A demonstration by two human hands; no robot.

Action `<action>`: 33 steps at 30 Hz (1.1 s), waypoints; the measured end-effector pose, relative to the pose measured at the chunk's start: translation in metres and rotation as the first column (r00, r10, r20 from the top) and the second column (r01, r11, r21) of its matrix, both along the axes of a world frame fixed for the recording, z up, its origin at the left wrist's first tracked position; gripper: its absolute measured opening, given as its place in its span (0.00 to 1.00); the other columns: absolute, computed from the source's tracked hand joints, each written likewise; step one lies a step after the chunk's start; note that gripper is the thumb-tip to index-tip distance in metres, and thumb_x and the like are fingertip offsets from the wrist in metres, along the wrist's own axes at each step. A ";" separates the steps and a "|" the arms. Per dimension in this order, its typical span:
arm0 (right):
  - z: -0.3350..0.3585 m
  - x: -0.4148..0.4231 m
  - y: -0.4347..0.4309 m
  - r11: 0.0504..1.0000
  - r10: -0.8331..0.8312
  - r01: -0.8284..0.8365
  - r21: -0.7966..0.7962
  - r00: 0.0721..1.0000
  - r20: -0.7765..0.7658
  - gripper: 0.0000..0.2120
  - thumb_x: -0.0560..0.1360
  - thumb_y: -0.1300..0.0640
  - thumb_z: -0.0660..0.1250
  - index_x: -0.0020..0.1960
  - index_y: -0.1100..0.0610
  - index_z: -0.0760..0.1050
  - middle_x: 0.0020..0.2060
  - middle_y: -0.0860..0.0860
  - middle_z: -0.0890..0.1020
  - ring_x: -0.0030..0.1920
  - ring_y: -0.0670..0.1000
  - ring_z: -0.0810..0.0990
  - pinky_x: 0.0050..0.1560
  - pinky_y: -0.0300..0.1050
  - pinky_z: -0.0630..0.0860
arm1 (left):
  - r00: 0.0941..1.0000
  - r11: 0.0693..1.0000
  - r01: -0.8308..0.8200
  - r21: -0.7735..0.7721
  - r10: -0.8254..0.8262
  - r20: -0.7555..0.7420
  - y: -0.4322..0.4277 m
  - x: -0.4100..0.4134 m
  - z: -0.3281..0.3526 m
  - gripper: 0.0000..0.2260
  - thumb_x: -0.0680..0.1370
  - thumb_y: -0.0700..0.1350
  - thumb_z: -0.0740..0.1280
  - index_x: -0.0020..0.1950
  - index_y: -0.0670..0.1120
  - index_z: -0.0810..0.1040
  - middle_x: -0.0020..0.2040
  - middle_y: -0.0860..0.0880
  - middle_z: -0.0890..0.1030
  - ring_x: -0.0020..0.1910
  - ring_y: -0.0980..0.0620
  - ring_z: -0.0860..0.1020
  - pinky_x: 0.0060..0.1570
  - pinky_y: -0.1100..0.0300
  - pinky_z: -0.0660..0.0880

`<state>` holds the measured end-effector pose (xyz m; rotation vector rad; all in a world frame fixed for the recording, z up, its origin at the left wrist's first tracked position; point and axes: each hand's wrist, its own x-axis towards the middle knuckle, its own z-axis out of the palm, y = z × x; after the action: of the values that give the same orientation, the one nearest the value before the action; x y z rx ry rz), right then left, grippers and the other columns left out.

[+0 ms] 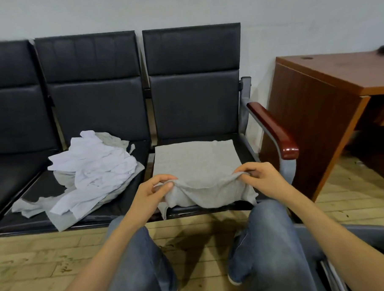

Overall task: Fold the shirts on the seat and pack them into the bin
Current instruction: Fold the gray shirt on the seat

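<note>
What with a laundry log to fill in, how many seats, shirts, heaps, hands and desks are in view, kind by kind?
Seats: 3
Gray shirt laid flat: 1
Heap of crumpled shirts: 1, pieces inside uncountable
Hands: 2, left hand and right hand, both pinching the gray shirt's near edge
Desk: 1
Total: 8

Grey shirt (196, 162): spread as a flat rectangle on the right seat (245, 153), its near edge lifted and bunched, pinched at one corner by the left hand (152, 192) and at the other by the right hand (261, 178). Pile of shirts (93, 169): white and grey, crumpled, on the middle seat (43, 187), with grey fabric overhanging the front edge.
</note>
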<state>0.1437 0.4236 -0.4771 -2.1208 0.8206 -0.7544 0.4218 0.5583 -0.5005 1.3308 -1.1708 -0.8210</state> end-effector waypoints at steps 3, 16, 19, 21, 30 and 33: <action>0.006 -0.002 -0.001 1.000 -0.018 0.018 0.004 1.000 0.005 0.12 0.77 0.64 0.65 0.47 0.48 0.81 0.44 0.48 0.84 0.48 0.57 0.81 0.55 0.56 0.78 | 0.999 1.000 -0.007 -0.014 0.008 0.053 0.000 0.001 0.009 0.07 0.79 0.39 0.64 0.51 0.47 0.81 0.49 0.51 0.82 0.49 0.53 0.79 0.46 0.60 0.79; 0.048 0.086 -0.158 0.971 -0.194 0.186 0.147 0.980 0.042 0.08 0.79 0.59 0.63 0.48 0.49 0.79 0.48 0.49 0.82 0.51 0.50 0.80 0.54 0.49 0.79 | 0.970 0.973 -0.230 -0.002 0.229 0.085 -0.173 0.065 0.039 0.05 0.79 0.40 0.65 0.53 0.49 0.77 0.50 0.53 0.79 0.51 0.53 0.78 0.44 0.62 0.76; 0.036 0.114 -0.221 0.960 -0.201 0.203 0.195 0.979 -0.027 0.08 0.79 0.58 0.63 0.46 0.47 0.79 0.48 0.49 0.81 0.52 0.51 0.80 0.55 0.52 0.79 | 0.962 0.966 -0.252 0.060 0.244 0.124 -0.234 0.093 0.025 0.06 0.79 0.41 0.65 0.54 0.48 0.76 0.52 0.52 0.78 0.53 0.51 0.77 0.49 0.58 0.76; 0.020 0.132 -0.263 0.945 -0.227 0.229 0.232 0.973 -0.036 0.09 0.78 0.59 0.64 0.45 0.48 0.79 0.48 0.50 0.81 0.52 0.52 0.79 0.58 0.54 0.77 | 0.957 0.958 -0.271 0.091 0.258 0.135 -0.273 0.111 0.011 0.05 0.79 0.41 0.65 0.54 0.48 0.76 0.51 0.52 0.78 0.53 0.51 0.77 0.52 0.54 0.77; -0.119 0.191 -0.373 0.875 -0.338 0.412 0.255 0.896 -0.288 0.07 0.78 0.59 0.64 0.52 0.56 0.79 0.48 0.52 0.80 0.51 0.50 0.77 0.49 0.41 0.72 | 0.870 0.850 -0.433 0.300 0.308 0.384 -0.401 0.151 -0.115 0.07 0.78 0.38 0.64 0.54 0.40 0.78 0.52 0.42 0.81 0.54 0.45 0.78 0.51 0.63 0.71; -0.153 0.200 -0.379 0.870 -0.367 0.452 0.197 0.860 -0.353 0.10 0.79 0.60 0.62 0.58 0.59 0.76 0.51 0.55 0.81 0.55 0.53 0.78 0.50 0.40 0.70 | 0.801 0.826 -0.478 0.298 0.272 0.533 -0.414 0.153 -0.146 0.08 0.79 0.38 0.61 0.54 0.40 0.78 0.53 0.41 0.81 0.53 0.43 0.78 0.47 0.61 0.69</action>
<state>0.3438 0.0443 -0.6297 -1.8489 1.4974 -0.4846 0.5744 0.1439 -0.6460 2.1437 -1.0506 -0.4634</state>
